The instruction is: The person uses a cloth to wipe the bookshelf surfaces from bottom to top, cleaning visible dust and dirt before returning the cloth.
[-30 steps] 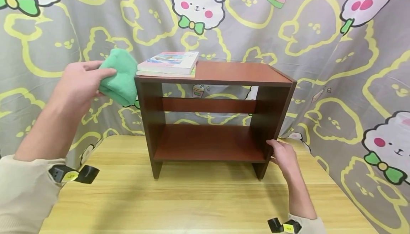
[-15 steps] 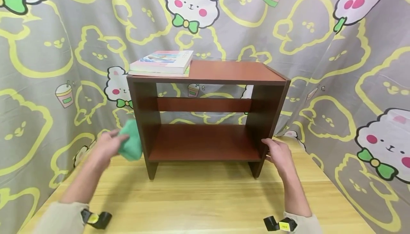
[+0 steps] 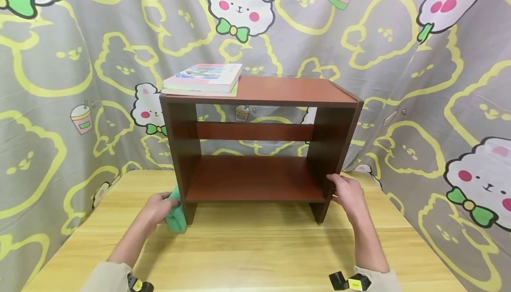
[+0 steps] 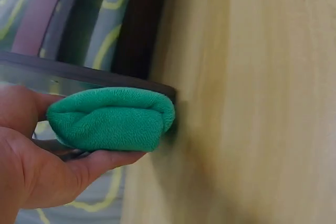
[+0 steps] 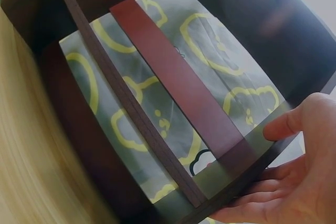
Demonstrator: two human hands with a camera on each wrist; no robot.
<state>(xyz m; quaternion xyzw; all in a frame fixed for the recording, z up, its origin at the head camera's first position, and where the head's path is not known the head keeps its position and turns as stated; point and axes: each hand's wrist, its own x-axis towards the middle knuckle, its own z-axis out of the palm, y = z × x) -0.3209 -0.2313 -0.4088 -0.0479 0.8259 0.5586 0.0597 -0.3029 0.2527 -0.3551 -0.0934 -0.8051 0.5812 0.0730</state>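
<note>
A small dark-brown shelf unit (image 3: 257, 179) with reddish boards stands on the wooden table. Low down at its left side panel (image 3: 175, 150), my left hand (image 3: 155, 209) holds a folded green towel (image 3: 176, 215) against the outer face. In the left wrist view the thumb and fingers pinch the towel (image 4: 113, 121) from both sides, its folds bulging beyond the fingertips. My right hand (image 3: 349, 195) grips the front edge of the right side panel (image 3: 339, 143), thumb on the inner face and fingers outside, as the right wrist view also shows.
Two stacked books (image 3: 205, 79) lie on the left end of the unit's top. A grey patterned curtain (image 3: 399, 61) hangs behind and along both sides of the table (image 3: 255, 256). A red crossbar (image 3: 255, 131) spans the unit's open back.
My left hand has brought the green towel down along the outside of the left panel, from beside the top to near its foot. The right hand keeps its grip on the right panel.
</note>
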